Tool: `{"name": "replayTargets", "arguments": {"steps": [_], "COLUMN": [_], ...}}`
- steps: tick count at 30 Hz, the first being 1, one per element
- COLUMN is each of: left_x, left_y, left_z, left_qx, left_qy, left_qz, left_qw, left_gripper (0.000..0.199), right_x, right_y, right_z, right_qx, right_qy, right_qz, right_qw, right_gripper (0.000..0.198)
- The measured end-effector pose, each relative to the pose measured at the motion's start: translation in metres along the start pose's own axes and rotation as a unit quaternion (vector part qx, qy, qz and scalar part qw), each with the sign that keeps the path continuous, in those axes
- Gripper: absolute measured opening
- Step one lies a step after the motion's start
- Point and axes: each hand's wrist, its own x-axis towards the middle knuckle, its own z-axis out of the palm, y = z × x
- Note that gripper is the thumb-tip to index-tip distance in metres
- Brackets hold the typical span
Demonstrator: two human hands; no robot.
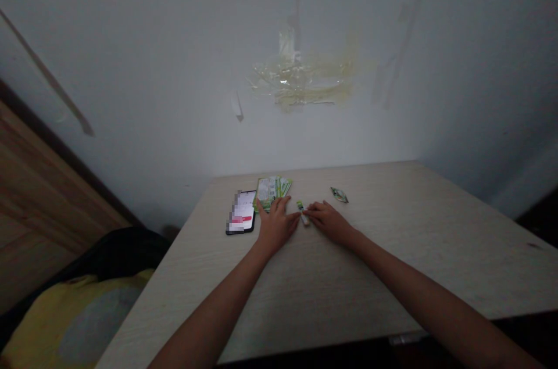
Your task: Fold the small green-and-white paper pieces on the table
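Observation:
A small narrow green-and-white folded strip (304,219), perhaps a wrapper, lies on the table between my two hands. My left hand (275,224) has its fingers spread, with the thumb reaching to the strip's left side. Its other fingertips are at the lower edge of a fanned pile of green-and-white printed packets (271,187). From the right, my right hand (329,221) brings its closed fingertips to the strip's edge. How firmly they grip it is too small to tell. Another green folded piece (339,194) rests beyond my right hand.
A phone (247,219) with a lit screen lies left of my left hand. The pale wooden table (392,212) meets a white wall (196,67) with peeling tape (300,81). At lower left are a yellow-and-grey plush item (87,319) and a wooden panel (35,183).

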Motion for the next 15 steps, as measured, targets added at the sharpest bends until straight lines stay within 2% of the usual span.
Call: {"name": "replayTargets", "arguments": {"steps": [6,15], "left_x": [0.0041,0.0062], "left_y": [-0.0004,-0.0031], "left_z": [-0.0042,-0.0002], "left_qx": [0.016,0.026], "left_qy": [0.007,0.010], "left_qz": [0.033,0.015], "left_qw": [0.999,0.999], "left_gripper": [0.020,0.021], "right_x": [0.0004,0.0001], "right_y": [-0.0014,0.0013], "right_z": [-0.0006,0.0016], "right_qx": [0.001,-0.002], "right_qy": [-0.005,-0.010], "right_qz": [-0.002,-0.001], "right_qw": [1.000,1.000], "right_gripper": [0.031,0.032]}}
